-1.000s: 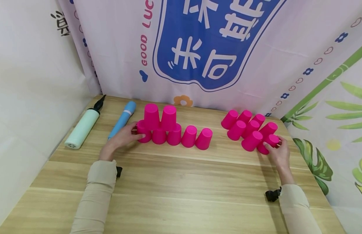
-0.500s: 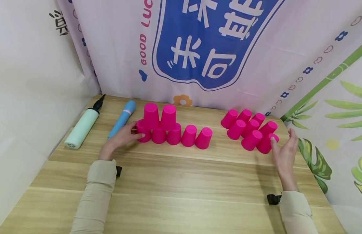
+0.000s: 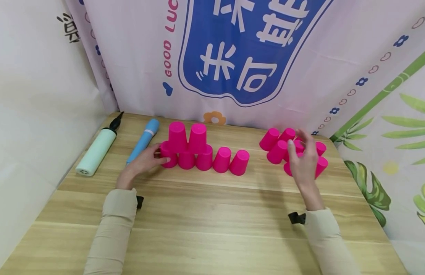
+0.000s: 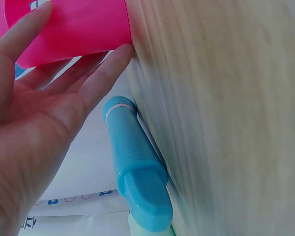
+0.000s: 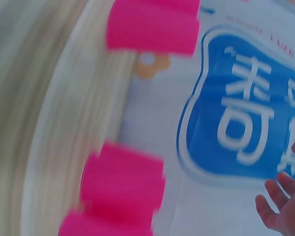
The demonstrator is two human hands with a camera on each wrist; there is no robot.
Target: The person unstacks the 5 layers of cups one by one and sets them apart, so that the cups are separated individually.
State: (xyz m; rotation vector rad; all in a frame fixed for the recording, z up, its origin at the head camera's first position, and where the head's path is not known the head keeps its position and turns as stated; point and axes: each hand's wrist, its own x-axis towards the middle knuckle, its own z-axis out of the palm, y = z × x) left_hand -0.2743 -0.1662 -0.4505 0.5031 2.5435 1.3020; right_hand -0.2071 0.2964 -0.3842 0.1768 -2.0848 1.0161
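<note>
Shifted left since a moment ago, the right hand point(image 3: 304, 166) hangs over the right cluster of pink cups point(image 3: 276, 153), fingers spread; contact is hard to tell, its wrist view being blurred. The left hand point(image 3: 141, 164) pinches the leftmost cup point(image 3: 172, 162) of a five-cup row on the counter point(image 3: 212, 221), with two upper cups point(image 3: 197, 138) stacked above. Far behind hangs a printed curtain point(image 3: 140, 57).
</note>
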